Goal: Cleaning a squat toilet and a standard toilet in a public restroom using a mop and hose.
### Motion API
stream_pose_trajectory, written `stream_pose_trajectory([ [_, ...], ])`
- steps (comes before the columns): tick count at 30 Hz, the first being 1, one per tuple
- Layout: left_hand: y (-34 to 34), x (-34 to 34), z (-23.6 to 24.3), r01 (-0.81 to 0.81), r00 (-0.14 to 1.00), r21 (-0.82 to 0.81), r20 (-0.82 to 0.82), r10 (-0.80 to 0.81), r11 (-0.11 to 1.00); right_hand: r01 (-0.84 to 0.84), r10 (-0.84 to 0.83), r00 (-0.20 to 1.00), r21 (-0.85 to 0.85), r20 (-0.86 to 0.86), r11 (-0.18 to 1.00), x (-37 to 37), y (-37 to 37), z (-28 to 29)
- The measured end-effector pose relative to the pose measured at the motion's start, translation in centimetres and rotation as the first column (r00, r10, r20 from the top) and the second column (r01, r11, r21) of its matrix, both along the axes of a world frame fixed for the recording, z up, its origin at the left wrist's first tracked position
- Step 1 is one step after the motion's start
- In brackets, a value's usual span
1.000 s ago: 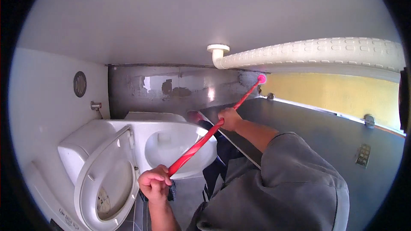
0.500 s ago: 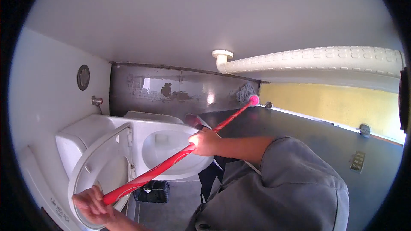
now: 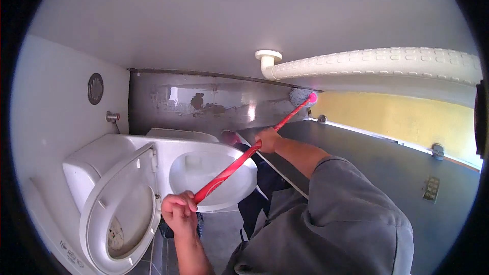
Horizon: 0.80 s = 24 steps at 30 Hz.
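Note:
A mop with a red handle (image 3: 230,169) slants across the view from lower left to upper right. My left hand (image 3: 179,213) is closed around the handle's near end, beside the raised toilet seat (image 3: 90,224). Farther up, my right hand (image 3: 267,140) wraps the handle above the front rim of the toilet bowl (image 3: 249,186). The mop's grey string head (image 3: 299,96), with a pink round joint, rests on the wet grey floor (image 3: 224,103) where the wall meets the yellow threshold.
A white textured grab bar (image 3: 377,64) juts along the wall at right. A dark door panel (image 3: 351,163) stands at right, beside the yellow floor strip (image 3: 397,114). A small valve (image 3: 113,117) and round vent (image 3: 95,89) are on the left wall. A black bin (image 3: 165,230) is partly hidden behind my left hand.
Both hands have shifted right and the handle has slid farther forward. The mop head has moved up and slightly right, toward the wall's base.

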<state>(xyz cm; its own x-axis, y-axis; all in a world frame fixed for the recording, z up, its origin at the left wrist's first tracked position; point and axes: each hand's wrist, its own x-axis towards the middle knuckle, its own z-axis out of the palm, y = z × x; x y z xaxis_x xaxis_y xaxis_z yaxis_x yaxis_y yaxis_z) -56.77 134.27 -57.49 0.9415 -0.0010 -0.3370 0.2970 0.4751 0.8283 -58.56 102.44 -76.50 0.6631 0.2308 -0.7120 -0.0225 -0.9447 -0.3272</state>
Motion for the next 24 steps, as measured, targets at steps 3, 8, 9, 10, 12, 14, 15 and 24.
stream_pose_trajectory([
  [3, 2.1, -1.9, 0.9, 0.013, 0.999, 0.097, 0.042, -0.017, 0.995, -0.081, 0.078, 0.996, 0.052, 0.052, 0.995, -0.9, 1.7, 0.9],
  [8, 9.4, -3.7, 5.8, -0.177, 0.98, 0.185, 0.127, 0.155, 0.967, -0.07, 0.061, 0.997, 0.213, 0.045, 0.975, -1.0, 9.8, 3.7],
  [9, 10.4, -4.2, 7.5, -0.406, 0.91, 0.33, 0.063, 0.41, 0.852, -0.058, 0.015, 0.989, 0.291, 0.148, 0.955, -1.3, 11.7, 5.1],
  [10, 11.1, -4.5, 9.5, -0.576, 0.768, 0.48, 0.04, 0.639, 0.662, -0.031, -0.01, 0.993, 0.353, 0.114, 0.935, -1.2, 13.1, 6.6],
  [12, 12.7, -4.1, 13.4, -0.532, 0.842, 0.323, 0.104, 0.529, 0.783, -0.062, 0.031, 0.996, 0.401, 0.082, 0.914, -0.1, 15.3, 11.4],
  [14, 14.7, -2.6, 16.0, -0.294, 0.915, -0.011, 0.285, 0.285, 0.956, -0.093, 0.067, 0.995, 0.501, 0.069, 0.86, 0.4, 15.9, 14.2],
  [15, 15.8, -2.3, 16.5, -0.128, 0.898, -0.152, 0.402, 0.179, 0.98, -0.096, 0.069, 0.995, 0.506, 0.072, 0.857, 0.5, 16.0, 14.7],
  [24, 8.5, -3.6, 6.3, -0.322, 0.936, 0.257, 0.233, 0.265, 0.911, -0.026, -0.042, 0.98, 0.335, 0.194, 0.942, -0.6, 8.6, 7.0],
])
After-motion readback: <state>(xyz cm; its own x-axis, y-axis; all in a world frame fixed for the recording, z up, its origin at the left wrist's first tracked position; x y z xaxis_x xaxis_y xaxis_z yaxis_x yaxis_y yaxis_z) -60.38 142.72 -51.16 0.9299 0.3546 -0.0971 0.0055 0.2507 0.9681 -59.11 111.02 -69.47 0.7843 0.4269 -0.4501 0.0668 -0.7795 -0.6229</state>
